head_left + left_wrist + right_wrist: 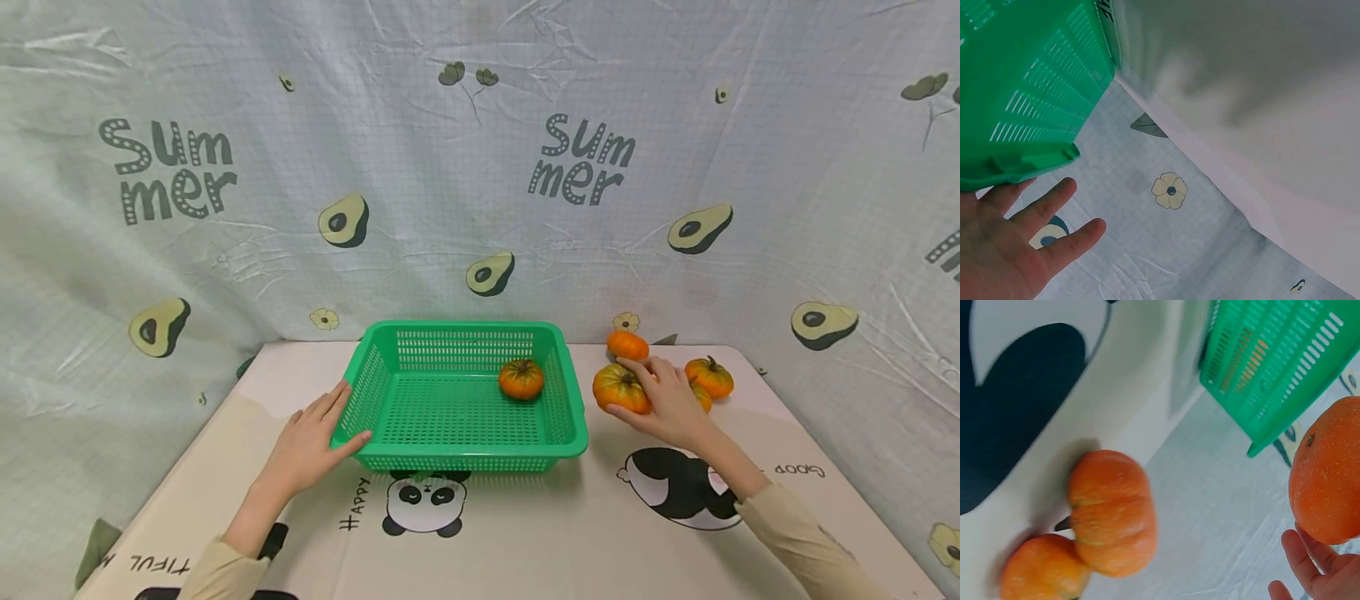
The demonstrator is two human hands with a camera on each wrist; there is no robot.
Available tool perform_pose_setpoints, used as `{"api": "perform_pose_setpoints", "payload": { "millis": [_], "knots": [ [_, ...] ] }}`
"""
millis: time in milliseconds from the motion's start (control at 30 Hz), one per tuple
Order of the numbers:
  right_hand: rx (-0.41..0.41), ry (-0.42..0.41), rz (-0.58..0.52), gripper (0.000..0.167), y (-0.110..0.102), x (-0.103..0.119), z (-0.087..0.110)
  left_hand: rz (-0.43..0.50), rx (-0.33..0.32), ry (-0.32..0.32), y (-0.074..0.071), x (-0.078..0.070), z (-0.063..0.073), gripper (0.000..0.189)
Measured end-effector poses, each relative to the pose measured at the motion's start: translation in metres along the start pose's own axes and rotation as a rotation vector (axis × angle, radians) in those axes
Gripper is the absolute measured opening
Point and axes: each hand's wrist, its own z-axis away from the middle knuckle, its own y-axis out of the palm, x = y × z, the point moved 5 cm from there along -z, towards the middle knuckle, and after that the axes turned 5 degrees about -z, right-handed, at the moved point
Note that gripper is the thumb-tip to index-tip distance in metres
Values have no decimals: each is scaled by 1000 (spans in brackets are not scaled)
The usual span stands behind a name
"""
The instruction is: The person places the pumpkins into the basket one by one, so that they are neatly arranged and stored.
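Observation:
A green plastic basket (465, 451) with slotted walls stands on the table, and one small orange pumpkin (521, 379) sits inside it on the right. My left hand (303, 446) rests at the basket's left rim, fingers spread and fairly straight; in the left wrist view those fingers (1054, 206) lie against the rim. To the right of the basket, my right hand (670, 406) grips a yellow-orange pumpkin (619, 389) between thumb and fingers. That same pumpkin (1329, 472) appears above the table in the right wrist view, its far side hidden.
Several other small pumpkins lie around the right hand: one behind it (627, 345), one to its right (711, 377), and another partly covered by the hand (702, 397). A printed cloth (420, 167) hangs behind the table (525, 542).

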Motion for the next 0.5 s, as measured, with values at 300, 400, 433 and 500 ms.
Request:
{"api": "perform_pose_setpoints", "payload": {
  "millis": [300, 400, 433, 500],
  "knots": [
    [3, -102, -3, 68, 4, 19, -16, -4, -5, 4, 2, 1, -2, 80],
    [14, -128, -2, 68, 9, 24, -21, -4, -5, 2, 2, 1, -2, 80],
    [21, -133, -1, 68, 10, 25, -23, -5, -6, 2, 2, 2, -1, 80],
    [36, -139, 1, 68, 14, 29, -27, -6, -6, 1, 2, 2, -1, 80]
  ]
}}
